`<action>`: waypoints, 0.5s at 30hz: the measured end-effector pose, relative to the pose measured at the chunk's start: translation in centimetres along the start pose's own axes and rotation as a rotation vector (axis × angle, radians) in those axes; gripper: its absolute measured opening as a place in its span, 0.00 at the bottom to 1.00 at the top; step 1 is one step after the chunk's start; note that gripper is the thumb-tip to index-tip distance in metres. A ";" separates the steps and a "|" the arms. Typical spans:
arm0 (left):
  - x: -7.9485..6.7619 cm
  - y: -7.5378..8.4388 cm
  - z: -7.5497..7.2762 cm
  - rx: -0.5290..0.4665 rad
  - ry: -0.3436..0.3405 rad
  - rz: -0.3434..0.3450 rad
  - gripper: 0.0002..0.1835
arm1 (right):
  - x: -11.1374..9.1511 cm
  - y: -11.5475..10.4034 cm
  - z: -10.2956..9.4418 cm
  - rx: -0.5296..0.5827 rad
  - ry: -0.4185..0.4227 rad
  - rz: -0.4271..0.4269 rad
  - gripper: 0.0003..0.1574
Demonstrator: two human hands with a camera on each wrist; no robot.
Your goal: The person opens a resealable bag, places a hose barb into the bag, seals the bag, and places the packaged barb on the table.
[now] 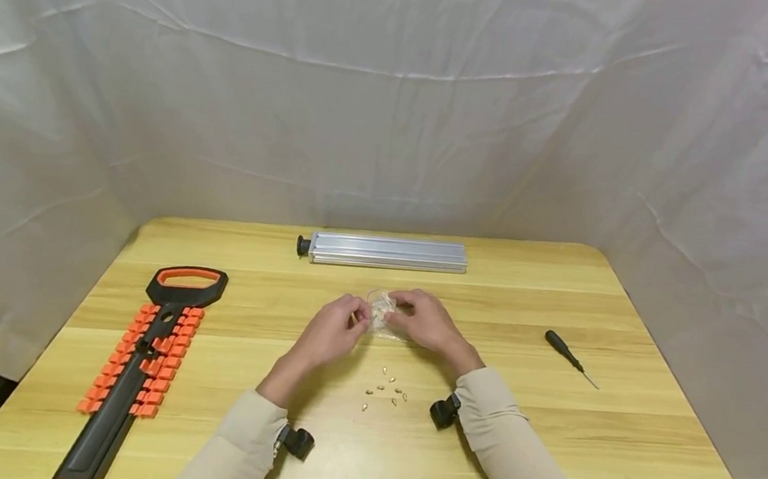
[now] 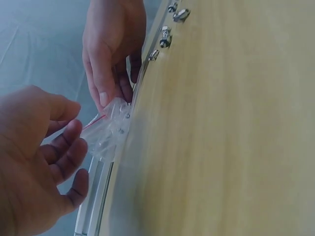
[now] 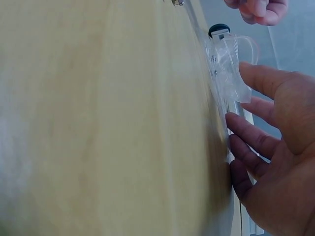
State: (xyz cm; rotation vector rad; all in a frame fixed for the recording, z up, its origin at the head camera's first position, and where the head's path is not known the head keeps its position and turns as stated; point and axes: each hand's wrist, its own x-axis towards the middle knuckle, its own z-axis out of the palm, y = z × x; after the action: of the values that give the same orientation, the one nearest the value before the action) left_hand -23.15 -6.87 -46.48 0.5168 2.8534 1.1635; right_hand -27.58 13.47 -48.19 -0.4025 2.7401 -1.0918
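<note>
A small clear zip bag with a red seal line and small metal pieces inside lies on the table between the hands. My right hand pinches its edge, thumb on the near face and index finger partly hidden behind it in the right wrist view. My left hand is close by with loosely bent fingers; the right wrist view shows a gap between it and the bag. Nothing shows in the left fingers. Several small brass-coloured metal fittings lie scattered nearer the body.
An aluminium profile bar with a black knob lies at the table's back. On the left is a black and orange snow brush-like tool with orange teeth. A black screwdriver lies on the right. Pale cloth hangs behind the wooden table.
</note>
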 end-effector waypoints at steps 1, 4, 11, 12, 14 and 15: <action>-0.1 0.1 0.0 -0.002 -0.021 0.003 0.03 | 0.0 0.0 0.1 0.001 0.000 0.001 0.31; -0.5 0.3 0.2 0.010 -0.092 0.023 0.04 | 0.1 0.1 0.1 0.008 0.003 0.001 0.30; -1.2 1.0 0.6 0.035 -0.214 0.115 0.04 | 0.1 0.2 0.0 0.018 0.010 -0.003 0.31; -1.2 1.1 0.6 0.035 -0.228 0.122 0.04 | 0.1 0.2 0.0 0.021 0.010 -0.004 0.31; -1.3 1.1 0.7 0.044 -0.252 0.140 0.03 | 0.1 0.2 0.0 0.022 0.009 -0.003 0.32; -1.3 1.1 0.8 0.056 -0.262 0.148 0.04 | 0.1 0.2 0.0 0.024 0.008 -0.004 0.32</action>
State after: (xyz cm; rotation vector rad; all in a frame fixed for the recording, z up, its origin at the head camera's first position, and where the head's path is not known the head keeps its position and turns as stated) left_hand -21.47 -5.96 -46.42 0.8285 2.6663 0.9534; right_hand -27.67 13.60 -48.32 -0.4012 2.7317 -1.1288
